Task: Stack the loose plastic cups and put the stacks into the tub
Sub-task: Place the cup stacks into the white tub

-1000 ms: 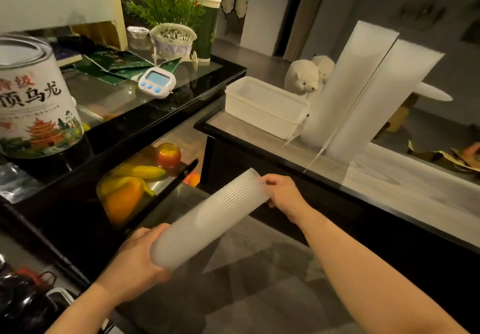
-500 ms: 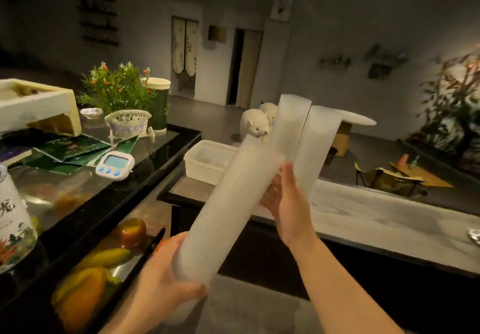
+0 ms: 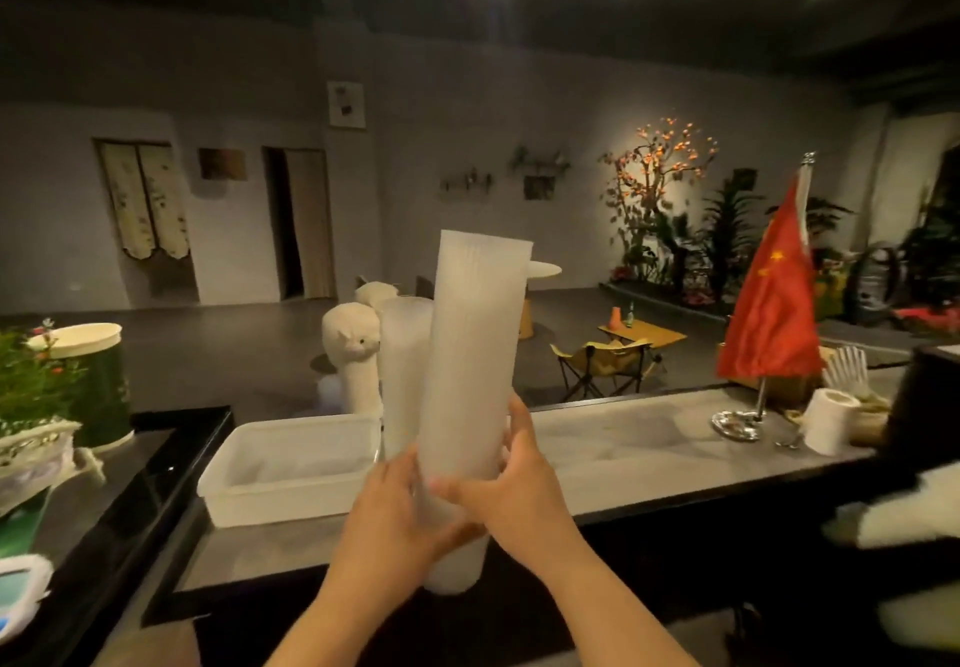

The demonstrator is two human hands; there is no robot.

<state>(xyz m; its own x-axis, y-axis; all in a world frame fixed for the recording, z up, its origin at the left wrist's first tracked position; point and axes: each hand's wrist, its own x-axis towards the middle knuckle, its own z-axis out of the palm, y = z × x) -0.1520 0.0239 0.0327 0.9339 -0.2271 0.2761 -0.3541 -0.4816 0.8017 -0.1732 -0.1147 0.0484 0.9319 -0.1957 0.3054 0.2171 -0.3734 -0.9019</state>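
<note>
Both hands clasp the lower part of a tall stack of plastic cups (image 3: 470, 380), held upright above the counter (image 3: 623, 438): the left hand (image 3: 389, 505) wraps it from the left, the right hand (image 3: 511, 490) from the right, thumbs nearly meeting across its front. The white tub (image 3: 291, 464) stands on the counter just left of the hands. A second stack (image 3: 402, 370) stands upright behind the held one, beside the tub.

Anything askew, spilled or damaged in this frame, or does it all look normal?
Nothing stands out. Both hands, left and right, grip a tall cup stack held upright in front of the counter. A second stack stands behind it beside the white tub, which looks empty. No spills or damage show.
</note>
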